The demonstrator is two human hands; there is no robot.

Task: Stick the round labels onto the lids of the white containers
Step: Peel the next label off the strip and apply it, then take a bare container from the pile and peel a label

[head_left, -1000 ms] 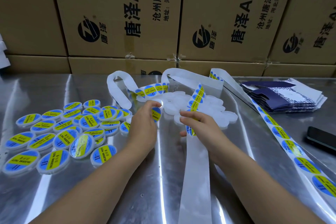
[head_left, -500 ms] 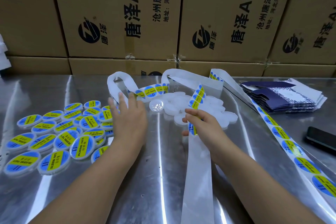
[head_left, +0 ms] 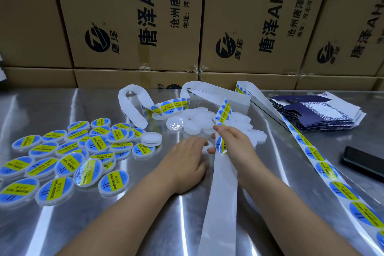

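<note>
Right hand (head_left: 230, 141) pinching label strip (head_left: 223, 193) mid-counter, left hand (head_left: 187, 160) flat with fingers straight, just left of the strip, white container (head_left: 207, 144) beside its fingertips, labelled containers (head_left: 68, 164) near counter's left edge.

left hand (head_left: 187, 162) flat, fingers extended | right hand (head_left: 232, 145) pinching label strip (head_left: 222, 193)

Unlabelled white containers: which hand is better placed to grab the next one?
Left, likely. The left hand is free, its fingers pointing at the unlabelled containers; the right hand pinches the label strip.
</note>
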